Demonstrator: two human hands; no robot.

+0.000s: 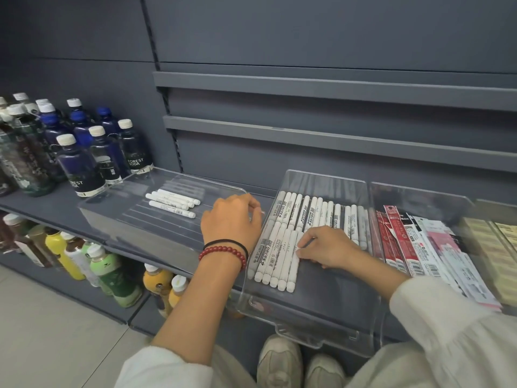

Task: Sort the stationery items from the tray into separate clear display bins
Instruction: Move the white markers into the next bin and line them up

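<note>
A clear tray [307, 323] sits in the middle of the grey shelf, holding two rows of white markers [313, 214]. My right hand [326, 246] rests inside it, fingertips pinching a white marker [293, 259] at the end of the near row. My left hand [232, 219] is curled over the right edge of a clear bin [117, 217] to the left, where several white markers [173, 203] lie. A second clear bin [419, 197] on the right holds red and white packaged refills [405, 247].
Dark soda bottles [84, 163] stand on the shelf at the left. Juice and tea bottles [106, 270] fill the lower shelf. Two empty grey shelf ledges [335, 133] run along the back wall. My shoes [279, 362] are on the floor below the tray.
</note>
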